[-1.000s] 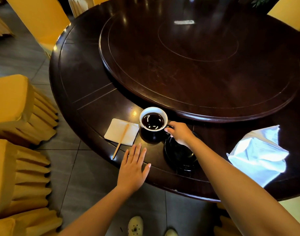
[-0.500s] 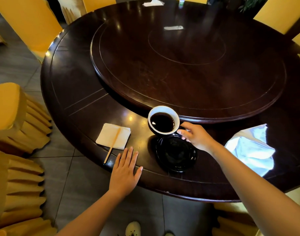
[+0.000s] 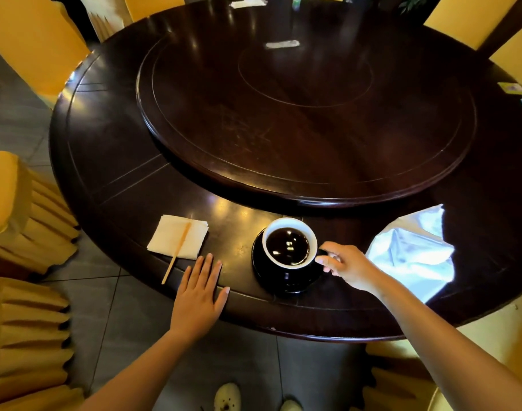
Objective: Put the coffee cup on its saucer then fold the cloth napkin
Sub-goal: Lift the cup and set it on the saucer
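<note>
A coffee cup (image 3: 289, 247), black outside, white inside and full of dark coffee, sits over the black saucer (image 3: 261, 266) near the table's front edge. My right hand (image 3: 347, 266) grips the cup's handle from the right. Whether the cup rests fully on the saucer I cannot tell. A crumpled white cloth napkin (image 3: 414, 256) lies to the right of that hand. My left hand (image 3: 199, 296) lies flat, fingers spread, on the table edge left of the saucer.
A folded paper napkin (image 3: 172, 240) with a wooden stir stick (image 3: 176, 256) lies left of the cup. A large raised turntable (image 3: 307, 114) fills the dark round table (image 3: 105, 149). Yellow-covered chairs (image 3: 22, 221) stand around it.
My right hand carried the cup from the table spot left of the saucer rightwards and down onto the saucer. My left hand stayed on the table edge.
</note>
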